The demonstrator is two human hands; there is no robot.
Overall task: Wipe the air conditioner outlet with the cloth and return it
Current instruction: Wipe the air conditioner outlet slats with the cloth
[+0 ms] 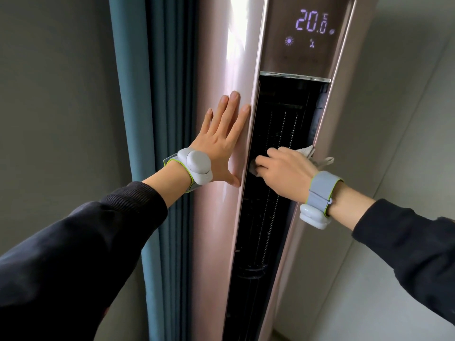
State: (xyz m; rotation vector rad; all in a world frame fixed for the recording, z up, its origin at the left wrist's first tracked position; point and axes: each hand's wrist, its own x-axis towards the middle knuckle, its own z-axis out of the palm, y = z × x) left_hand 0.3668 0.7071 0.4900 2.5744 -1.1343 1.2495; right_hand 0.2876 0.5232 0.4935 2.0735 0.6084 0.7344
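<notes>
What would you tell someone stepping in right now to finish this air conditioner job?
Left hand: open, flat on the pink casing beside the outlet.
Right hand: grips the white cloth, pressed inside the dark outlet.
Done: cloth is at the outlet; how much is wiped cannot be told.
To do: finish wiping, then return the cloth; its place is not in view.

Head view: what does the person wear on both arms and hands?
The left sleeve and right sleeve are long, near-black, the left cuff ribbed. The left wristband and right wristband are grey fabric edged lime green, each with a rounded pale pod. The left hand and right hand wear no gloves.
</notes>
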